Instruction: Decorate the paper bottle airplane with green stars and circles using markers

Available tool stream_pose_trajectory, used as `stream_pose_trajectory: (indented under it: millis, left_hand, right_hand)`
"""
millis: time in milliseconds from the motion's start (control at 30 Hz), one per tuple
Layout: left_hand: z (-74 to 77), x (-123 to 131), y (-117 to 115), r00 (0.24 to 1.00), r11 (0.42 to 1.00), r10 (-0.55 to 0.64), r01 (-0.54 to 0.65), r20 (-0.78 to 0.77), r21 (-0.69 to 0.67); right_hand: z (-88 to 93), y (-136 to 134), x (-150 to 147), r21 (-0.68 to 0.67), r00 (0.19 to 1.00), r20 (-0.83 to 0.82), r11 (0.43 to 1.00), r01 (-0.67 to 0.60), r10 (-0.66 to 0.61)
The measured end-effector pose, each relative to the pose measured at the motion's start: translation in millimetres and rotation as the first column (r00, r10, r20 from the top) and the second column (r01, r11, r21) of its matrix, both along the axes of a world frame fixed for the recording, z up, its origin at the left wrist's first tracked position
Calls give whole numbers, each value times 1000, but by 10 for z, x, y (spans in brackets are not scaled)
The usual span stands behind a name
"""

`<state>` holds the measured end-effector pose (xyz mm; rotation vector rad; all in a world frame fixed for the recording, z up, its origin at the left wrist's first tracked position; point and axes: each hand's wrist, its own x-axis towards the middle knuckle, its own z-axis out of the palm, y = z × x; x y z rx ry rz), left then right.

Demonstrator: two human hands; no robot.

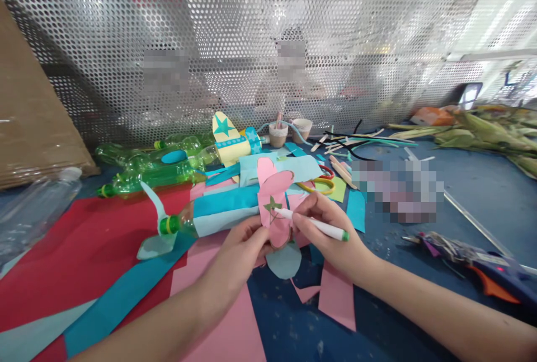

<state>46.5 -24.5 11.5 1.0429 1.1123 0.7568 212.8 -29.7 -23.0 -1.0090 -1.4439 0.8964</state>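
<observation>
My left hand is closed on the lower edge of a pink paper cutout with rounded lobes. My right hand grips a white marker with a green end, its tip touching a green star drawn on the cutout. The star looks partly coloured in. Behind the cutout lies a plastic bottle wrapped in blue paper, its green cap to the left with pale paper blades on it. A light blue rounded paper piece shows just below the cutout.
Green plastic bottles and a star-decorated bottle craft lie at the back. Scissors with yellow and red handles rest behind my right hand. A glue gun lies at right, husks beyond. Red paper spreads left.
</observation>
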Motion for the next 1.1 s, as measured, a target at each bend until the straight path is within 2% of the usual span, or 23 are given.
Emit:
stream_pose_trajectory:
  millis: [600, 900, 1100]
  left_hand:
    - [0, 8, 6, 1000, 1000, 26, -26, 9, 6]
    - [30, 0, 2, 999, 999, 27, -28, -21, -37]
    - [19, 0, 1, 999, 999, 23, -24, -21, -37]
  right_hand:
    - [15, -2, -3, -30, 1000, -6, 999, 17, -17]
    - [-11, -2, 9, -20, 999, 11, 999, 35, -35]
    - [11, 1, 0, -37, 999, -36, 999, 13, -14]
